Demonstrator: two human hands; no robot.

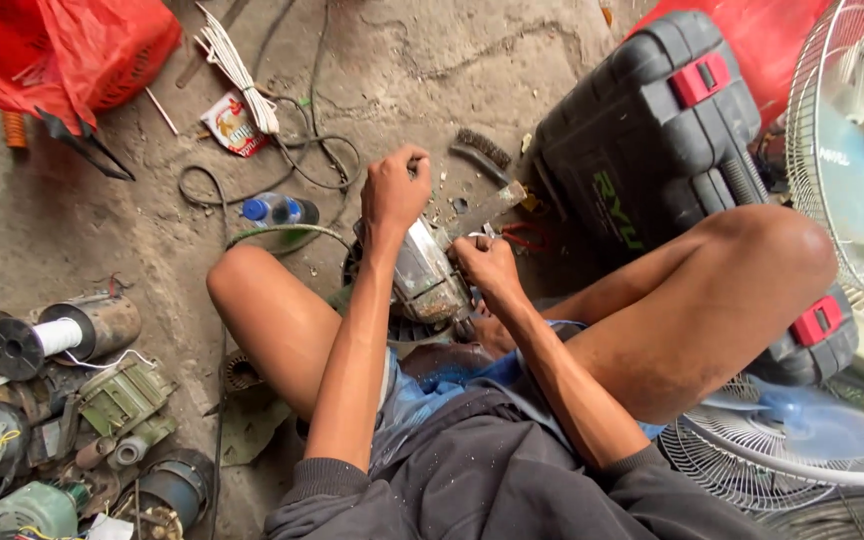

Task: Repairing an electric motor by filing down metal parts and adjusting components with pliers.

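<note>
A person sits on a cracked concrete floor (72, 230), knees drawn up, a grimy metal motor (427, 275) propped upright between the legs. To the right, a black tool case (652, 130) with red latches lies against the raised knee, and beyond it stands a white fan (857, 150); a second fan grille (782, 450) lies flat beneath the leg. A red plastic bag (62, 45) sits in the top left corner. Salvaged motor parts (62, 440) crowd the lower left, with a spool of white wire (57, 335) at their upper edge. A white cord bundle (237, 70) and black cables (292, 150) trail across the floor above a plastic bottle (277, 210) with a blue cap, and a small snack wrapper (232, 125) lies near the cord.

The left hand (394, 190) is closed in a fist at the top of the motor; what it grips cannot be made out. The right hand (487, 265) is curled tight round the handle of a flat blade (487, 208), which angles up and to the right, its lower end meeting the motor's side. A wire brush (482, 148) lies on the floor just past the blade tip, near the case.
</note>
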